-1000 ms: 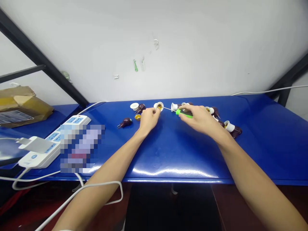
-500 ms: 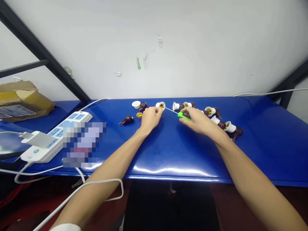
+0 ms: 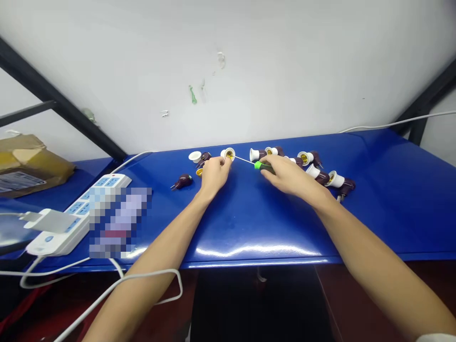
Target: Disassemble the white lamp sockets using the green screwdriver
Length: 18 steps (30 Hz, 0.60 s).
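Blue workbench top [image 3: 249,223] under two hands: the left hand [image 3: 213,176] grips one white lamp holder [image 3: 228,154], and the right hand [image 3: 288,176] pinches a green-handled screwdriver [image 3: 261,165] whose shaft reaches into it. Six more holders [image 3: 303,158] lie to the right.

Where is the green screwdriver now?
Head view: the screwdriver sits in the right hand, shaft reaching left to the lamp holder at the left hand.

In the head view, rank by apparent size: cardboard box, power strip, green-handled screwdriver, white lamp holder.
Power strip and cardboard box look alike; nearness to the camera makes their order unsure. Then green-handled screwdriver, then white lamp holder.
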### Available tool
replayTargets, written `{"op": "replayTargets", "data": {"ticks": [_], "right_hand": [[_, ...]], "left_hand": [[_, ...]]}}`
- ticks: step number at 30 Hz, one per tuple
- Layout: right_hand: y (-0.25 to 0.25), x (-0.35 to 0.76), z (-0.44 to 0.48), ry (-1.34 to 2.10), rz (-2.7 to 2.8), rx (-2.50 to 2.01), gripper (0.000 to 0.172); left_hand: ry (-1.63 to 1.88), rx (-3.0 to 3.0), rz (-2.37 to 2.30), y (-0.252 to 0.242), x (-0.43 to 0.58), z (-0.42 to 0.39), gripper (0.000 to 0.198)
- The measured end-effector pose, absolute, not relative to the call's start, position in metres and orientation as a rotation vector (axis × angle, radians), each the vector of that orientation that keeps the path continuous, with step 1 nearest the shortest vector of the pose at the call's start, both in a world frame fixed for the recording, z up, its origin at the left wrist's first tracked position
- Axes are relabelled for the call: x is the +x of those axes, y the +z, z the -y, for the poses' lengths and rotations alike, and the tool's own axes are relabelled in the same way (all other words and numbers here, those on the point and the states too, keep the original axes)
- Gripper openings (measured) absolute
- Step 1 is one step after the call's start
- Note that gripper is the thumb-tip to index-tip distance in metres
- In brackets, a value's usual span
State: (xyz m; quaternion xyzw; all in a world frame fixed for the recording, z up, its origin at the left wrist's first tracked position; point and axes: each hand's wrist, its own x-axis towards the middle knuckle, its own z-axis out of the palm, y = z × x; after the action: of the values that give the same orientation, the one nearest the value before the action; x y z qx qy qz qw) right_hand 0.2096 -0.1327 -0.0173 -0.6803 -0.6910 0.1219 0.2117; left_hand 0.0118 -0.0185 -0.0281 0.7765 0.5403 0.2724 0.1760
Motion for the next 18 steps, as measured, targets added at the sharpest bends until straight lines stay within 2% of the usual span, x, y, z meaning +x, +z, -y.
{"op": "replayTargets", "data": {"ticks": [11,18], "right_hand": [[-0.01,0.21,0.137,0.275,1.904,-1.83,0.042],[-0.005,0.206,0.137,0.331,1.743,-1.906,0.025]], "left_hand": [[0.781,2.163,-1.54,-0.023,0.013,0.018,0.041],[0.782,2.134,-1.529,-0.023,0.011,0.016,0.04]]}}
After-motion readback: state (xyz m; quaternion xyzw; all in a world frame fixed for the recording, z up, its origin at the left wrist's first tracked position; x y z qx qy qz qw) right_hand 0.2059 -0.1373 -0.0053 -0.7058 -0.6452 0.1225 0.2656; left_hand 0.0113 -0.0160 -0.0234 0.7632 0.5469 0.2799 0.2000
